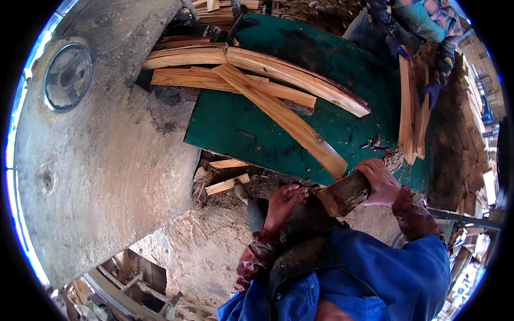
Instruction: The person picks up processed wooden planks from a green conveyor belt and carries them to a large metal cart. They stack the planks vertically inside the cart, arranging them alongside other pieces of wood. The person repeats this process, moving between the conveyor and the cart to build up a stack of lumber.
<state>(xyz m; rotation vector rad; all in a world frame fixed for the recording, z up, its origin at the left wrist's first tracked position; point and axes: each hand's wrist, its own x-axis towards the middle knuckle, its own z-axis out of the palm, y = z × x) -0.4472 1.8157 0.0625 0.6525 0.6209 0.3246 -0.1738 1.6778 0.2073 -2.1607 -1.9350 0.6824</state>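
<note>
My right hand (380, 182) is closed over a short, bark-edged log piece (342, 193), whose rough end points toward my lap. To the left of it, my left hand (286, 202) hovers apart from the wood, its fingers loosely curled and nothing visible in them. Just beyond the log piece lies the near end of a long sawn board (289, 117), slanting across a green metal table (219, 123). Behind that board, a long bark-edged slab (294, 72) and a shorter plank (209, 80) rest on the table.
At far right, a gloved co-worker (415, 37) holds upright boards (409, 112) by the table edge. A large grey panel with a round metal ring (68, 77) fills the left. Wood offcuts (227, 184) lie among debris below the table. Stacked wood (316, 16) stands behind.
</note>
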